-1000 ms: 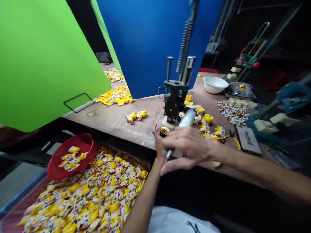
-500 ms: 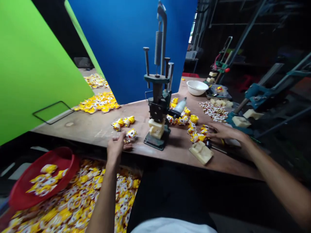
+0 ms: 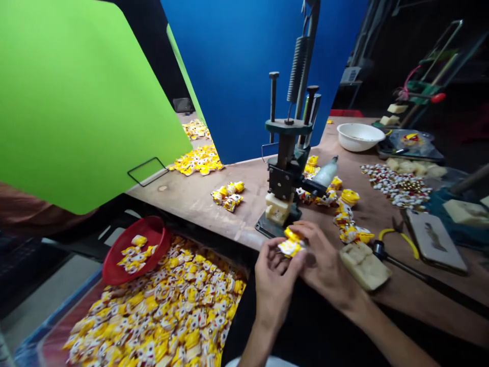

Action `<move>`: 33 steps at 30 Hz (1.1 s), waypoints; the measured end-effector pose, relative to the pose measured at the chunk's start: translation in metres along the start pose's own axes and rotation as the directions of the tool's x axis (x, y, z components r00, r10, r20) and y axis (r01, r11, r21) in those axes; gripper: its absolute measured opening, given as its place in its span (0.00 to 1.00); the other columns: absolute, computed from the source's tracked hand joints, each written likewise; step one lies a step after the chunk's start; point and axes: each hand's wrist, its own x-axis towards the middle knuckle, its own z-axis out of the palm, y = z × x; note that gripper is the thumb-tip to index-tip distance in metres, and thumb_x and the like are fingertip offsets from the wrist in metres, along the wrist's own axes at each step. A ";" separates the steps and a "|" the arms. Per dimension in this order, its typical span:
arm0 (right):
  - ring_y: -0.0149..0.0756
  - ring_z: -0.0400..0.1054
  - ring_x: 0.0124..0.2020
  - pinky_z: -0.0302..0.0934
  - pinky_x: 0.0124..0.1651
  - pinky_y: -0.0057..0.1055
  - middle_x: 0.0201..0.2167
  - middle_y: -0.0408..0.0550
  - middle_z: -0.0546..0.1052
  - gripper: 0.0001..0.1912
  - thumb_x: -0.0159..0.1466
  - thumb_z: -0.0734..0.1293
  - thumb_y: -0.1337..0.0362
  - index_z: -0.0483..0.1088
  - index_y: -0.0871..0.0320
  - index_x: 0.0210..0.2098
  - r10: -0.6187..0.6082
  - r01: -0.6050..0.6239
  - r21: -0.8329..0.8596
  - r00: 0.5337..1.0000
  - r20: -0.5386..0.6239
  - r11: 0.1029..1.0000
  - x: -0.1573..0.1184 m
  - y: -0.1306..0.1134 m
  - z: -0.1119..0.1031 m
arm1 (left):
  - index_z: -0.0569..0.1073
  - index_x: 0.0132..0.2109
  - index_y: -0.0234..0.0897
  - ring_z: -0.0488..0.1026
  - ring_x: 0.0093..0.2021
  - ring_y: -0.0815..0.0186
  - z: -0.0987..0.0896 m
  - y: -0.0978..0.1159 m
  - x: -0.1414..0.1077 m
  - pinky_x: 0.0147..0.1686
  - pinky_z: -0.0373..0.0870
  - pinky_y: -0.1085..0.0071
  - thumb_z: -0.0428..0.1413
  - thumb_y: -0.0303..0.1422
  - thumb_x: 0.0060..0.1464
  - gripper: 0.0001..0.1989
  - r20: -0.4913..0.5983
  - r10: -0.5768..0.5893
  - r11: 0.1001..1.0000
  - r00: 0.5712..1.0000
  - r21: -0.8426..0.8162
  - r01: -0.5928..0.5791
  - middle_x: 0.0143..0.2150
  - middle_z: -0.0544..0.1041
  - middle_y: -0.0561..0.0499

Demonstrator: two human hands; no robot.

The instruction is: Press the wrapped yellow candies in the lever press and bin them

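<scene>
Both hands had moved in from their separate places on the counter [image 3: 183, 214] and come together just in front of the base of the bench press [image 3: 286, 168]. Between them we saw a crumpled yellow-and-white foil packet [image 3: 291, 244], held above the front edge of the counter. Our left hand [image 3: 273, 288] cupped it from below and the left, while the right hand [image 3: 324, 267] closed on it from the right; the grip was together and clamped on the packet, though the fingers hid part of it. We judged that it would handle as something very light, soft and crinkly, perhaps a little slippery, so a gentle fingertip pinch at its folded edges looked safest. Just beyond the hands, a pale foam block [image 3: 277, 209] sat on the press base, and a white squeeze bottle [image 3: 326, 173] lay to the right of the press among loose packets. A cream block [image 3: 364, 265] lay on the counter near the right hand, with yellow-handled pliers [image 3: 397, 239] beyond it. At lower left, a bin of yellow-and-white packets [image 3: 153, 306] was heaped high, and a red plastic dish [image 3: 151, 229] rested on the pile with a few more inside. A small cluster of packets [image 3: 228, 196] lay on the counter left of the press, and a white bowl [image 3: 359, 137] stood toward the upper right.
</scene>
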 end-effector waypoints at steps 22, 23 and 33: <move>0.47 0.78 0.56 0.76 0.63 0.47 0.58 0.52 0.81 0.23 0.73 0.74 0.49 0.74 0.49 0.62 0.288 -0.278 0.083 0.945 -0.157 0.957 0.004 0.050 -0.031 | 0.77 0.67 0.43 0.81 0.63 0.55 -0.027 -0.044 0.094 0.67 0.77 0.54 0.65 0.35 0.68 0.23 0.040 0.679 0.581 0.733 0.580 -0.570 0.63 0.83 0.43; 0.47 0.78 0.56 0.76 0.63 0.46 0.58 0.52 0.81 0.25 0.71 0.75 0.47 0.74 0.49 0.62 0.328 -0.301 0.153 0.922 -0.208 0.941 0.016 0.055 -0.036 | 0.78 0.65 0.42 0.81 0.62 0.54 -0.027 -0.043 0.095 0.66 0.77 0.54 0.66 0.35 0.67 0.22 0.028 0.677 0.588 0.736 0.580 -0.563 0.61 0.83 0.42; 0.35 0.82 0.48 0.77 0.51 0.33 0.37 0.46 0.81 0.46 0.76 0.40 0.28 0.72 0.55 0.37 0.464 -0.245 0.660 0.868 -0.178 0.710 0.198 0.003 -0.124 | 0.46 0.80 0.44 0.81 0.63 0.53 0.001 -0.055 0.114 0.65 0.76 0.56 0.74 0.34 0.55 0.58 -0.043 0.486 0.779 0.873 0.474 -0.410 0.65 0.78 0.37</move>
